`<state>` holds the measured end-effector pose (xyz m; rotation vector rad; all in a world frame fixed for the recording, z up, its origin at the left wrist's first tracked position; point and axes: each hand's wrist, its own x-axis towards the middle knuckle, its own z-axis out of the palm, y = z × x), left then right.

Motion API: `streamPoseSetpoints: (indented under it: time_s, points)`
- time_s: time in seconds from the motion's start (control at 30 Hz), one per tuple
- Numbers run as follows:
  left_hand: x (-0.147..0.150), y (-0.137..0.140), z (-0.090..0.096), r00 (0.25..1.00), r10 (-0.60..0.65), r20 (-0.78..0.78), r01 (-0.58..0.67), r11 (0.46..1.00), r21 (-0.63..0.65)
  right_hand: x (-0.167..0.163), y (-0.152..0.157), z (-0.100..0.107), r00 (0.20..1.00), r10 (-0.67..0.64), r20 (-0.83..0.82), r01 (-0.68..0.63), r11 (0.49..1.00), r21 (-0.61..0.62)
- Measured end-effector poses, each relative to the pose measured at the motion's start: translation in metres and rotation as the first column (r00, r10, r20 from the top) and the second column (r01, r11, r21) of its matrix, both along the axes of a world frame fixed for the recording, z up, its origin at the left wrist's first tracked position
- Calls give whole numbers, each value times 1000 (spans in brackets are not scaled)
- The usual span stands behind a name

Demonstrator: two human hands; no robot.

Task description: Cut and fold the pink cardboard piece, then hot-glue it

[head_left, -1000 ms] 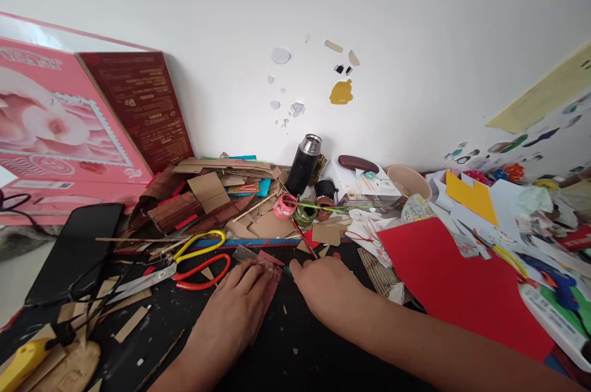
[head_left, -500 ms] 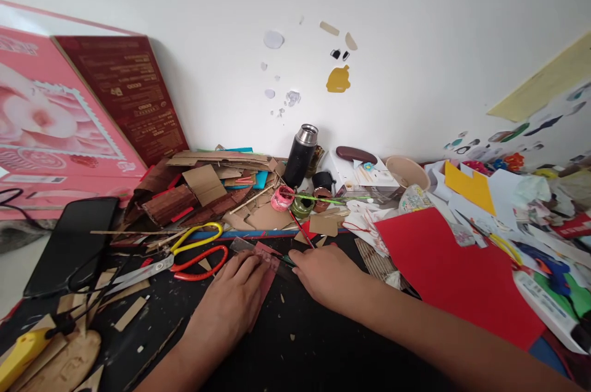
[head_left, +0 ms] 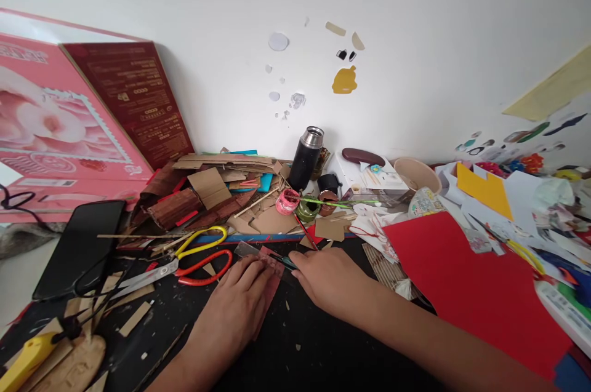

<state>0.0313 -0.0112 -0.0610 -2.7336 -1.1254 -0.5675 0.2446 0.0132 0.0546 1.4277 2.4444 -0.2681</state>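
The right hand (head_left: 323, 272) is pinched tight around a thin, dark green tool (head_left: 289, 263). The tool points left, to the pink strip (head_left: 272, 293). I cannot tell if its tip touches it. The left hand (head_left: 237, 293) lies palm down on the pink strip, with its fingers close together. It is not wrapped around anything. A clear, flat piece (head_left: 246, 248) lies across the pink strip and sticks out on its left.

The pink strip is on the black table (head_left: 281, 361). Left of the strip are big scissors (head_left: 170, 268), and farther left is a black phone (head_left: 80, 247). Behind the strip are a pink pot (head_left: 287, 201), a green pot (head_left: 308, 210) and a tall black bottle (head_left: 303, 164). Behind it to the left is a heap of cardboard (head_left: 210, 189). Well to the right of the strip is a big red paper (head_left: 466, 281).
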Motion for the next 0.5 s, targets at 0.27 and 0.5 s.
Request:
streamPoseSetpoints:
  time_s: [0.27, 0.5]
  points:
    - [0, 0, -3, 1000, 15, -11, -15, 999, -50, -1, 0, -11, 1000, -8, -1, 8, 1000, 16]
    - [-4, -2, -9, 999, -5, -36, 1, 994, -109, -4, 5, -10, 1000, -2, 15, 3, 1000, -26]
